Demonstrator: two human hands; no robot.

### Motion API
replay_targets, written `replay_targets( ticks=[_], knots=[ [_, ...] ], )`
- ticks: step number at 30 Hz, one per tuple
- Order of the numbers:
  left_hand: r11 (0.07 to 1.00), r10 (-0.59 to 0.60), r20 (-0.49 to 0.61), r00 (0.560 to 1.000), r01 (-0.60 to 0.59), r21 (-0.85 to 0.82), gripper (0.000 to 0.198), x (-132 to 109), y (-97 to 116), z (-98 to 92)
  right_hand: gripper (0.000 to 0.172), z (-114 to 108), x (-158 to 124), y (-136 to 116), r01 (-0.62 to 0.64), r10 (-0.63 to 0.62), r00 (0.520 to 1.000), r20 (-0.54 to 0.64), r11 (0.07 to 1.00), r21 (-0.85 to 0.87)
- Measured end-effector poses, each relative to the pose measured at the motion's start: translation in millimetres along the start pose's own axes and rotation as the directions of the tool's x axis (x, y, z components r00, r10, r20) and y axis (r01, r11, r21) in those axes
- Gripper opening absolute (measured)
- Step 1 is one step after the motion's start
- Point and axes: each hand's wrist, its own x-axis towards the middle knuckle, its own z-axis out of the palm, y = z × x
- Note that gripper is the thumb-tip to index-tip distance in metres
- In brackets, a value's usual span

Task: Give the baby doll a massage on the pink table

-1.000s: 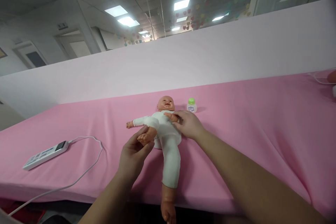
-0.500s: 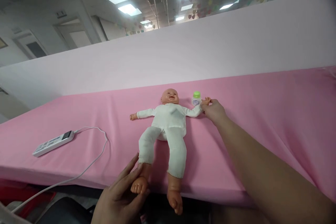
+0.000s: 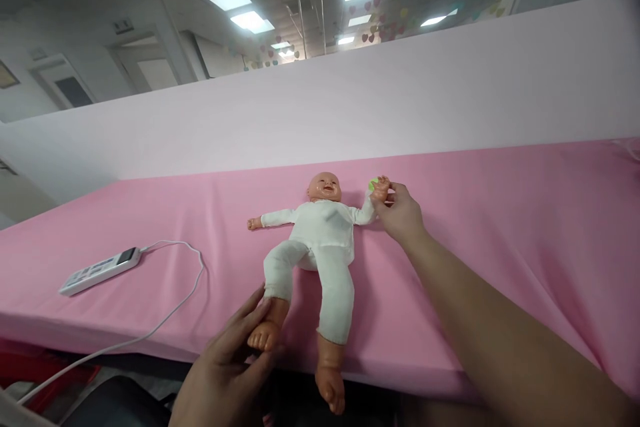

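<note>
A baby doll [image 3: 325,230] in a white cloth suit lies on its back on the pink-covered table [image 3: 440,293], its head away from me and its feet over the near edge. My right hand [image 3: 400,213] pinches the doll's wrist on the right side, holding that arm bent upward. Behind the doll's hand shows the green cap of a small bottle [image 3: 373,183]; the rest is hidden. At the lower left my left hand [image 3: 230,360] is closed around the doll's ankle and foot, fingers behind and thumb below.
A white power strip [image 3: 100,271] rests on the table at the left, its white cable [image 3: 175,310] looping over the near edge. A low white wall [image 3: 310,117] with glass above runs along the back. A dark seat-like shape [image 3: 120,403] is below at the left.
My right hand has raised the doll's arm and brought it left, so it now covers most of the bottle. My left hand has shifted up slightly with the doll's foot.
</note>
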Motion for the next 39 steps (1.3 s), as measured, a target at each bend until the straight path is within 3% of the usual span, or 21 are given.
replay_targets(
  ticks=[2, 4, 6, 9, 12, 15, 19, 23, 26, 29, 32, 36, 39],
  knots=[
    [0.992, 0.004, 0.069, 0.998, 0.004, -0.124, 0.052, 14, 8, 0.5, 0.051, 6, -11, -12, 0.129, -0.130, 0.991, 0.030, 0.990, 0.050],
    [0.976, -0.007, 0.068, 0.998, 0.022, -0.217, 0.053, 29, 16, 4.0, 0.050, 11, -22, -23, 0.262, -0.266, 0.959, 0.097, 0.964, 0.047],
    [0.964, -0.020, 0.043, 0.999, 0.030, -0.266, 0.054, 45, 25, 9.6, 0.051, 17, -32, -31, 0.415, -0.405, 0.895, 0.189, 0.910, -0.014],
    [0.940, -0.032, 0.047, 0.998, 0.046, -0.337, 0.054, 69, 35, 18.8, 0.042, 25, -42, -39, 0.628, -0.564, 0.753, 0.338, 0.769, -0.117],
    [0.891, -0.060, 0.091, 0.994, 0.094, -0.445, 0.053, 91, 40, 27.5, 0.034, 33, -46, -40, 0.734, -0.618, 0.656, 0.434, 0.656, -0.175],
    [0.831, -0.089, 0.137, 0.987, 0.149, -0.536, 0.056, 110, 38, 35.4, 0.036, 37, -46, -37, 0.760, -0.621, 0.634, 0.461, 0.612, -0.221],
    [0.793, -0.098, 0.154, 0.983, 0.171, -0.585, 0.057, 119, 33, 39.5, 0.036, 36, -46, -37, 0.742, -0.606, 0.649, 0.460, 0.636, -0.210],
    [0.840, -0.085, 0.124, 0.989, 0.138, -0.525, 0.056, 103, 35, 32.3, 0.034, 27, -42, -38, 0.682, -0.594, 0.693, 0.409, 0.724, -0.106],
    [0.881, -0.036, 0.086, 0.996, 0.072, -0.467, 0.050, 81, 32, 22.9, 0.040, 17, -32, -32, 0.546, -0.522, 0.802, 0.290, 0.838, -0.002],
    [0.902, -0.028, 0.063, 0.998, 0.052, -0.428, 0.047, 54, 20, 12.8, 0.045, 8, -17, -20, 0.349, -0.356, 0.927, 0.120, 0.934, 0.079],
    [0.921, -0.046, 0.071, 0.996, 0.069, -0.384, 0.047, 26, 4, 3.8, 0.050, 1, 0, -3, 0.141, -0.143, 0.989, 0.024, 0.986, 0.084],
    [0.933, -0.060, 0.117, 0.991, 0.097, -0.347, 0.040, -4, -15, -1.2, 0.068, -6, 18, 22, -0.128, 0.128, 0.992, -0.009, 0.992, 0.015],
    [0.938, -0.092, 0.109, 0.990, 0.123, -0.323, 0.036, -12, -27, -0.3, 0.082, -9, 24, 38, -0.186, 0.187, 0.982, 0.008, 0.979, -0.081]
  ],
)
